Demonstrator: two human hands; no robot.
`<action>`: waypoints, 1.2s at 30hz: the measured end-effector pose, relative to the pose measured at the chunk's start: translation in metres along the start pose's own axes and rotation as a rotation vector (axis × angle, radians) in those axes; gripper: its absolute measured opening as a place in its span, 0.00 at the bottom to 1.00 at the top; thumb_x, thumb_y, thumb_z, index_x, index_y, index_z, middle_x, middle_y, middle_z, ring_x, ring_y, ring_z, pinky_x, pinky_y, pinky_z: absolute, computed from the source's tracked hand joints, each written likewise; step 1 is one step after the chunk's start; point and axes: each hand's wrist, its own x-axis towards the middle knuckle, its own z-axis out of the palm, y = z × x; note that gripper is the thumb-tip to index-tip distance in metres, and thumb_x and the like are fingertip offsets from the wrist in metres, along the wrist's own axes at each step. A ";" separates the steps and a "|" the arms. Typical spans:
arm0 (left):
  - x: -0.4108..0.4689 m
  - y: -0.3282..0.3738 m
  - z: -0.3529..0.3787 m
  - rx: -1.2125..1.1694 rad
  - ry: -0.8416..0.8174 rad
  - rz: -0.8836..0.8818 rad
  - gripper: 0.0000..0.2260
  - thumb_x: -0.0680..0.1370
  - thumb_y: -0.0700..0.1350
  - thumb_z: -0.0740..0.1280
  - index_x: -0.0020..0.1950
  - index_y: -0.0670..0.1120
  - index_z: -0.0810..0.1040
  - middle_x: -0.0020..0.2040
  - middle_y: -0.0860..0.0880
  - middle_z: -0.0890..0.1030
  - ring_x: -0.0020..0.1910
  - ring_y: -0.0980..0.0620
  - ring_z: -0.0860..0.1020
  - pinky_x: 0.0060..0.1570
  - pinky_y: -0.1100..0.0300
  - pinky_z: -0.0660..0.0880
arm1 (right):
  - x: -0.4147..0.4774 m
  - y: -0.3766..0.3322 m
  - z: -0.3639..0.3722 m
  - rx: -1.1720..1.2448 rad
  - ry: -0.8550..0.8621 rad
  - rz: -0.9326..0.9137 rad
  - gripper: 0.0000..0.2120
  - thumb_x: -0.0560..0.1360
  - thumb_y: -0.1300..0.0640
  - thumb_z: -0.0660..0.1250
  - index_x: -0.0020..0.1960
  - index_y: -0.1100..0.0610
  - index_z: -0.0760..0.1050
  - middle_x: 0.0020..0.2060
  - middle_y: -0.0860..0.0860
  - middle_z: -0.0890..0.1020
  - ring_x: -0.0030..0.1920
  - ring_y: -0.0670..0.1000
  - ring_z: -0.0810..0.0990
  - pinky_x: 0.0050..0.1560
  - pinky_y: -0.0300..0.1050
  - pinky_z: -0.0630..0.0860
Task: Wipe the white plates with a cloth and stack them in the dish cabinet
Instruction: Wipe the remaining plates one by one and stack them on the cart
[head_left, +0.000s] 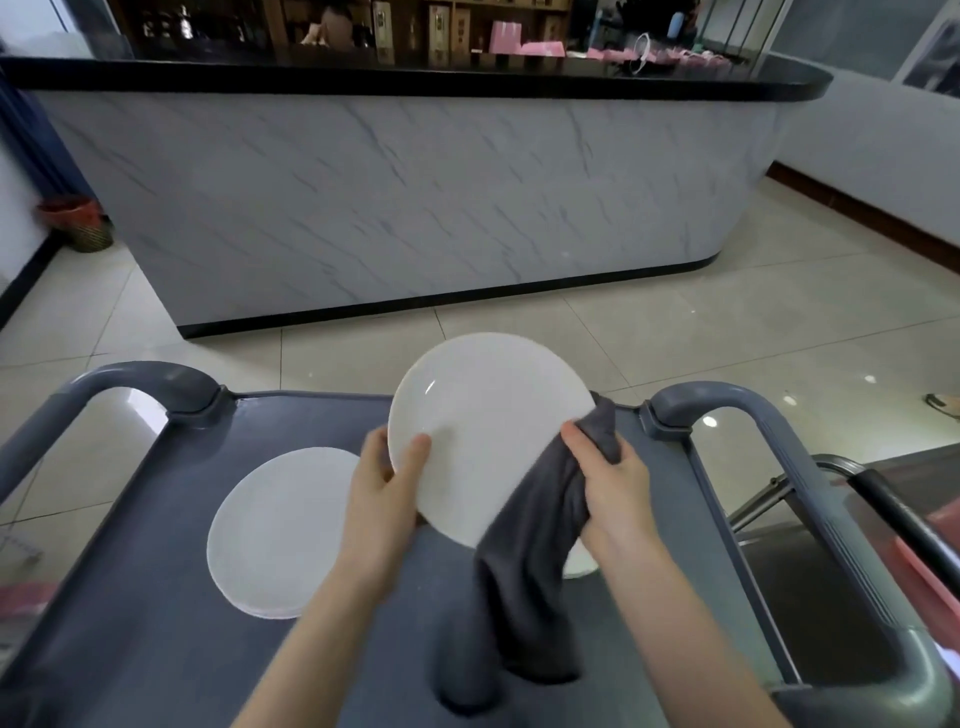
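One white plate (488, 426) is held tilted over the cart top (156, 649).
Its left rim is pinched by the left hand (382, 499); a grey cloth (524, 571) is gripped against its right rim by the right hand (613, 483); a plate stack (275, 535) is seen near the left edge.

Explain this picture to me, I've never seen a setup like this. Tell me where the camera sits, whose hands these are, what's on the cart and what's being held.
There is no machine here: one camera is worn on a person's head and looks down at their own two bare hands. The left hand grips a white plate by its rim, tilted up above a grey cart. The right hand holds a dark grey cloth against the plate's right edge, and the rest of the cloth hangs down. On the cart, to the left, lies a pile of white plates. A marble-look counter stands behind.
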 end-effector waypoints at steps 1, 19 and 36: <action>-0.002 -0.004 0.006 -0.055 0.036 -0.007 0.06 0.83 0.50 0.64 0.59 0.56 0.76 0.56 0.52 0.83 0.53 0.52 0.82 0.47 0.55 0.78 | -0.007 0.009 0.004 0.050 0.028 0.029 0.07 0.74 0.58 0.74 0.51 0.57 0.81 0.47 0.55 0.86 0.49 0.53 0.85 0.52 0.49 0.80; 0.019 0.023 -0.013 -0.045 -0.087 -0.056 0.07 0.82 0.44 0.66 0.53 0.54 0.82 0.46 0.54 0.87 0.43 0.52 0.84 0.41 0.56 0.79 | 0.006 -0.018 0.000 -0.319 -0.258 -0.106 0.09 0.73 0.57 0.74 0.52 0.49 0.81 0.47 0.48 0.87 0.52 0.51 0.85 0.58 0.51 0.79; 0.021 0.024 -0.002 0.042 -0.255 -0.057 0.08 0.82 0.44 0.66 0.57 0.53 0.82 0.49 0.52 0.87 0.45 0.52 0.86 0.39 0.60 0.80 | 0.016 -0.051 -0.005 -0.523 -0.407 -0.164 0.11 0.71 0.59 0.77 0.50 0.50 0.80 0.45 0.45 0.87 0.49 0.46 0.85 0.52 0.41 0.80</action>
